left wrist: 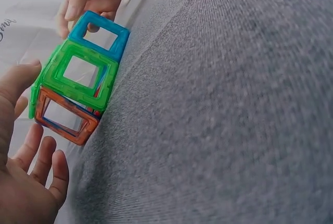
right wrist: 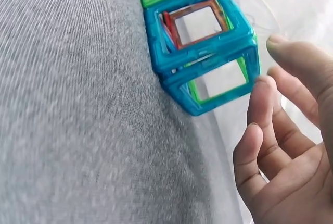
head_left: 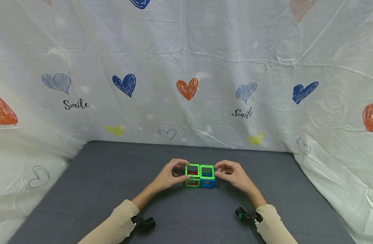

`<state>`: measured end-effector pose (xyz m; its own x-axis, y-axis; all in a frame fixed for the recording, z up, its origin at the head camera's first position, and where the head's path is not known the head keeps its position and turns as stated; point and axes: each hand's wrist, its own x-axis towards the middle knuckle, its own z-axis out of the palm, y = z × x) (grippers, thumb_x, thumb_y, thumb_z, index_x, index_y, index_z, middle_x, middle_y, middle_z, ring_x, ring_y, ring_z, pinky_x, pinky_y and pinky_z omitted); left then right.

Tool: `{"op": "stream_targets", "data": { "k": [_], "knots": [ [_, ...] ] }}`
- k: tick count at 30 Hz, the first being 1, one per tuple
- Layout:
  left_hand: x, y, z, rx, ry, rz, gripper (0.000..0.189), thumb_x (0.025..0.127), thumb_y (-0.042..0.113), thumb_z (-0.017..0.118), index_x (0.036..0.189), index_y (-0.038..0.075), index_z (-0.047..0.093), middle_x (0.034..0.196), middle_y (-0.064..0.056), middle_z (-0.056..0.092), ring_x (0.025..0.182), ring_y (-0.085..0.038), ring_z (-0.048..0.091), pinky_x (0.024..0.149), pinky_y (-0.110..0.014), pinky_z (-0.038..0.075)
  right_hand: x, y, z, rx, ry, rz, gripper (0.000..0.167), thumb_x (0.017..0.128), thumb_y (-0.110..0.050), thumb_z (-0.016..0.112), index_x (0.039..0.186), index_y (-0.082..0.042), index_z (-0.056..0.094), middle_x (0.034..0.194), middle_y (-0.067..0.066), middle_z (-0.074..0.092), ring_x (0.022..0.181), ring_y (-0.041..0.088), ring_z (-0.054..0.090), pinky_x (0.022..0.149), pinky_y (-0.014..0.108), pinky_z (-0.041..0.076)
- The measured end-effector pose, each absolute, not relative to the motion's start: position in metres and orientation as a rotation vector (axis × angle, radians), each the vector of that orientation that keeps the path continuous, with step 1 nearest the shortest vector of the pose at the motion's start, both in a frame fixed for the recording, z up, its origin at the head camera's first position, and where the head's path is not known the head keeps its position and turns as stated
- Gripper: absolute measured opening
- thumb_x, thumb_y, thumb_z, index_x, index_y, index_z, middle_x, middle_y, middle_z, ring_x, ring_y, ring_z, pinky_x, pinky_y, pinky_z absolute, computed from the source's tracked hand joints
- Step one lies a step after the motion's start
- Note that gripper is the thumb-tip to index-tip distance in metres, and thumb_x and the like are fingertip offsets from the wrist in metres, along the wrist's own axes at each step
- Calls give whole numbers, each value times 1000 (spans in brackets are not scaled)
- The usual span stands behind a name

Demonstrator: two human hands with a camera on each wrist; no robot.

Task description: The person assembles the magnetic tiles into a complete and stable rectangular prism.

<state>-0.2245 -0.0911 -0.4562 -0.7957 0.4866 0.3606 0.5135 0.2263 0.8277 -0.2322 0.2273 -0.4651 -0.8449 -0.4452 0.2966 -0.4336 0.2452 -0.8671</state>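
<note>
Two joined open-framed cubes of magnetic tiles (head_left: 200,175) stand side by side on the dark cloth. Both top tiles are green; the left cube has a green front tile (left wrist: 78,90) and an orange end tile (left wrist: 89,129), while the right one shows blue tiles (right wrist: 195,54) on its front and end. My left hand (head_left: 168,174) is at the left end, thumb by the front green edge and fingertips right at the orange tile. At the other end, my right hand (head_left: 233,173) has its fingertips close to the blue corner, with the thumb apart from it.
Dark grey cloth (head_left: 186,217) covers the table. A white curtain (head_left: 156,67) printed with hearts hangs along the back and sides. Black wrist cameras (head_left: 143,223) are strapped over both beige sleeves (head_left: 113,222).
</note>
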Motion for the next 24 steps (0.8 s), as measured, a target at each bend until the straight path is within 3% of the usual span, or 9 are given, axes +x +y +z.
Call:
{"op": "stream_targets", "data": {
  "k": [5, 12, 24],
  "knots": [
    [-223, -89, -454, -991, -2428, -1681, 47, 90, -3, 76, 132, -7, 57, 127, -26, 56, 108, -48, 58, 76, -50, 52, -235, 223, -466, -903, 2466, -1728, 19, 97, -7, 71, 114, 1, 69, 90, 11, 67, 68, 43, 57, 62, 29, 50],
    [-238, -90, -481, -985, -2433, -1717, 47, 93, 7, 75, 136, 2, 58, 131, -18, 59, 109, -35, 60, 76, -36, 53, -238, 221, -468, -964, 2413, -1745, 21, 96, -1, 70, 114, 9, 67, 83, 13, 62, 59, 20, 51, 54, 27, 43],
    [-241, -92, -480, -1038, -2467, -1723, 28, 96, 14, 74, 121, 5, 69, 132, -11, 55, 113, -32, 58, 78, -40, 54, -234, 220, -465, -1022, 2410, -1616, 20, 99, -5, 68, 116, 3, 71, 82, 8, 63, 61, 10, 48, 54, 26, 41]
  ]
}}
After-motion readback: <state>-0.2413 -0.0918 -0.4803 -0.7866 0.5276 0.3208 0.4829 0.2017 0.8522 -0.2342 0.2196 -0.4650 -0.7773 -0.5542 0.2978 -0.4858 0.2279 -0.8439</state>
